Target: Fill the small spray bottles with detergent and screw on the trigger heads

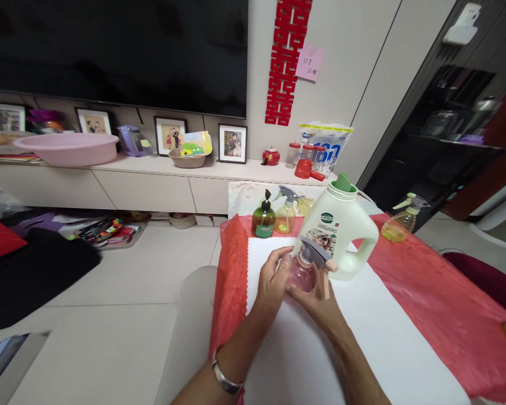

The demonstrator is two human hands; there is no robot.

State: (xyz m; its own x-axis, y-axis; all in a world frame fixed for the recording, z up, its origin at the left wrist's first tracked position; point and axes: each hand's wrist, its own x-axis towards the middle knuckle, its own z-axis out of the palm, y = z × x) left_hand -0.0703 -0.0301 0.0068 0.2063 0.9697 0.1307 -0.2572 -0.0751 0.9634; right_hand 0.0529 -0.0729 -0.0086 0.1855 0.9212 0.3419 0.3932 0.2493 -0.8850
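Between my two hands is a small clear pink spray bottle (300, 275) with a grey trigger head. My left hand (274, 278) wraps its left side, and my right hand (318, 295) grips it from the right and below. Just behind it stands a large pale green detergent jug (335, 219), its green cap on top and its handle to the right. To the left of the jug are a dark green pump bottle (263, 218) and a yellowish spray bottle (285, 216) with a grey trigger. A white sheet (388, 332) lies under them.
The table wears a red plastic cover (434, 292). At its far right edge stands another spray bottle (400, 222) with yellow liquid. Behind, a low cabinet (152, 188) holds a pink basin (69, 148), framed photos, a red teapot (271, 156) and jars. A grey seat (189, 332) adjoins the table's left.
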